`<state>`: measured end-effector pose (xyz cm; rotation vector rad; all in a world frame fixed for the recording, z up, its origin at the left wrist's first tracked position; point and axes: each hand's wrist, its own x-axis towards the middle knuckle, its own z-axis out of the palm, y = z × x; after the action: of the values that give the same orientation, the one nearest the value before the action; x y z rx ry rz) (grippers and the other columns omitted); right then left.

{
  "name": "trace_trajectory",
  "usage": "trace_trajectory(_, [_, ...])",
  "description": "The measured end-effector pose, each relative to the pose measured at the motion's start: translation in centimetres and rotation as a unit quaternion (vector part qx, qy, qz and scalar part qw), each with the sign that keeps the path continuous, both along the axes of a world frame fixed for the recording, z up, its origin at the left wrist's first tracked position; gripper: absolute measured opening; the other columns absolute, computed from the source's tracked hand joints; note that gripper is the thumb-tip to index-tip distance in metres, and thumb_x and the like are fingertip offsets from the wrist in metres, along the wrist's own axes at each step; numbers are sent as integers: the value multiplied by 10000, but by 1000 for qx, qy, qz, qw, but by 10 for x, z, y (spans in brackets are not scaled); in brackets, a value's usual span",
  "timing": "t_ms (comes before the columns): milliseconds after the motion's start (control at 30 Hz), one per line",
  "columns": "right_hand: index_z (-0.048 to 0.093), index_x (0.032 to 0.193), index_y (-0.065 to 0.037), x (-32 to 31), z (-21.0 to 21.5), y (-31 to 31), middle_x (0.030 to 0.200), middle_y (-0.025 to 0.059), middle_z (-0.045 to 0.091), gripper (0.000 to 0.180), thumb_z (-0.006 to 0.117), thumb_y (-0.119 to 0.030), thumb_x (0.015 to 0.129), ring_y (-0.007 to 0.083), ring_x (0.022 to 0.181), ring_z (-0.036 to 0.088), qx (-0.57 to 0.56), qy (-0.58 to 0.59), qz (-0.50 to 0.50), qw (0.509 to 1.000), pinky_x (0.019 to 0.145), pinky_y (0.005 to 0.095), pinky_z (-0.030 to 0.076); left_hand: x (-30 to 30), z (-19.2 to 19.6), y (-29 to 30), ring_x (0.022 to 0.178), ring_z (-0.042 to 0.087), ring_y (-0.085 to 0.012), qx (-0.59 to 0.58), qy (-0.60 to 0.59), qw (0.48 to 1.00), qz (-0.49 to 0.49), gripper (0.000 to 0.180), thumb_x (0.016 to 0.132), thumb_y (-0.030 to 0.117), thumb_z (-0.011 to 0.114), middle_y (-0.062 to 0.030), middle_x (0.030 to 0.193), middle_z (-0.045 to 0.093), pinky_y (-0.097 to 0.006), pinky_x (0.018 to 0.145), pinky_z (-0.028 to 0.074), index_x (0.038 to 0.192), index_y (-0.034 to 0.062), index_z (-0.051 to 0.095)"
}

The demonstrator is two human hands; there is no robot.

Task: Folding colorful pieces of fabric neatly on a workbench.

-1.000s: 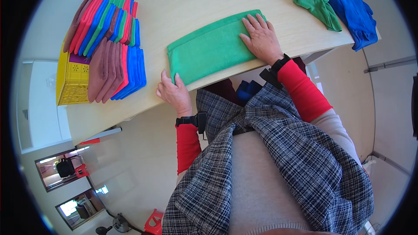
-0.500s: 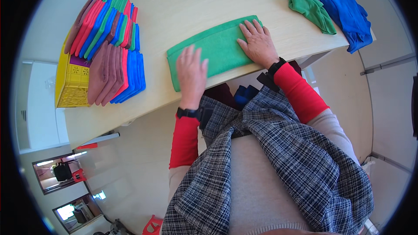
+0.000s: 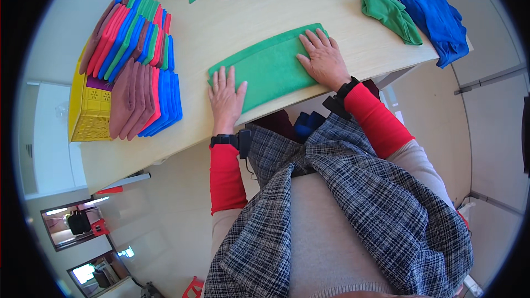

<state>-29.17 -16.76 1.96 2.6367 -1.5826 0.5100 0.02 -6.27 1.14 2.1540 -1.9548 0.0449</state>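
Both hands, left hand (image 3: 225, 96) and right hand (image 3: 323, 58), lie flat on the green cloth (image 3: 270, 69).

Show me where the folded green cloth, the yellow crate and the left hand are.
folded green cloth (image 3: 270, 66), head view, on the bare middle of the cloth between the hands.
yellow crate (image 3: 88, 113), head view, on its perforated side wall.
left hand (image 3: 225, 96), head view, on the back of the hand, flat on the cloth.

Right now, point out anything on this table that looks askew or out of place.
Nothing is damaged or spilled. The folded green cloth lies flat under the left hand and right hand. Only the loose cloths stand out: a crumpled green and blue pair hangs over the table's right edge.
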Motion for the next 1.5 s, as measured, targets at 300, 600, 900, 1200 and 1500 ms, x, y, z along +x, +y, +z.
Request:
trace_trajectory(300, [444, 1514, -85, 11, 12, 6, 1591, 149, 401, 620, 500, -459, 1023, 371, 1502, 304, -6, 25, 5, 1000, 1213, 550, 253, -15, 22, 3, 1547, 204, -333, 17, -35, 998, 41, 651, 1032, 460, 485, -137, 1658, 284, -560, 1241, 140, 1577, 126, 360])
trace_trajectory(600, [440, 1515, -69, 61, 10, 33, 1581, 165, 403, 637, 525, -451, 1013, 379, 1497, 310, 40, -60, 173, 982, 1222, 548, 238, -33, 8, -23, 1537, 236, -327, 7, -9, 999, -50, 597, 1042, 393, 487, -137, 1645, 312, -563, 1239, 147, 1563, 123, 383])
trace_trajectory(900, [496, 1466, -72, -6, -8, -37, 1502, 133, 495, 586, 569, -403, 987, 328, 1428, 411, -13, -23, 106, 994, 1184, 492, 303, 22, 16, -25, 1397, 433, -339, -10, -25, 1000, -16, 500, 985, 283, 606, -144, 1468, 518, -549, 1190, 247, 1442, 104, 512])
trace_trajectory(1200, [669, 1236, -134, -28, 36, -86, 1199, 90, 671, 420, 696, -279, 843, 306, 1151, 603, 117, 41, 144, 982, 1030, 444, 459, 45, 36, -46, 1122, 595, -354, 17, 86, 996, -33, 352, 809, 232, 791, -145, 1082, 682, -473, 1010, 438, 1078, 40, 672])
trace_trajectory(1500, [669, 1221, -142, -26, 40, -108, 1188, 95, 685, 456, 717, -282, 790, 329, 1148, 610, 229, 47, 160, 959, 990, 433, 498, 53, 28, -35, 907, 628, -284, -39, 241, 969, -43, 278, 772, 73, 781, -134, 929, 661, -381, 844, 506, 993, 25, 620])
